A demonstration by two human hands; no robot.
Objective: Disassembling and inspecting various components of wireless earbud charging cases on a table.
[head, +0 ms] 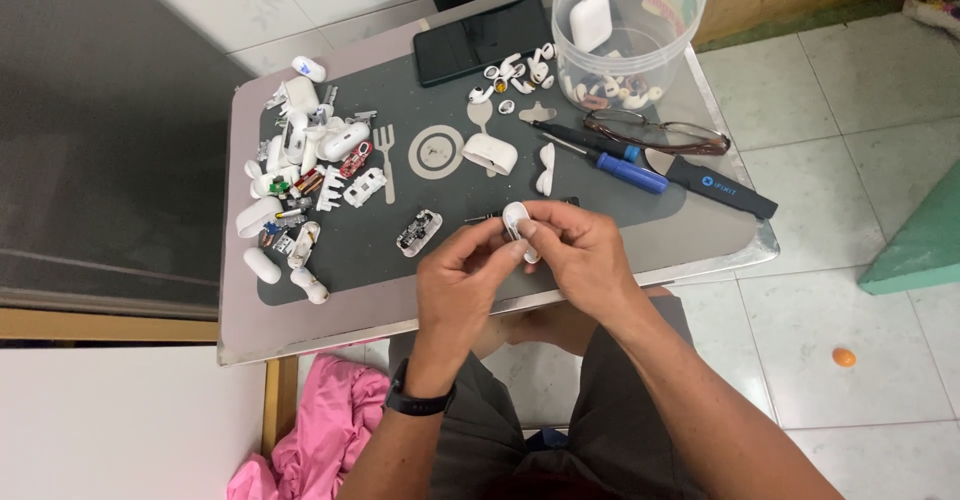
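Both my hands meet over the near edge of a small metal table [300, 332]. My left hand [462, 275] and my right hand [580, 250] together pinch a small white earbud piece [516, 222] between their fingertips. A black band sits on my left wrist. Just beyond the hands a small circuit board [418, 232] lies on the dark grey work mat [370, 250]. A white earbud case part [490, 153] and a loose white earbud [545, 172] lie further back on the mat.
A heap of white earbud shells and small parts [300, 175] covers the mat's left side. A blue-handled screwdriver [610, 165], a black tool [715, 186], glasses [655, 132], a black phone [482, 38] and a clear plastic tub [628, 30] holding a white case stand at the back. Pink cloth [320, 430] lies on the floor.
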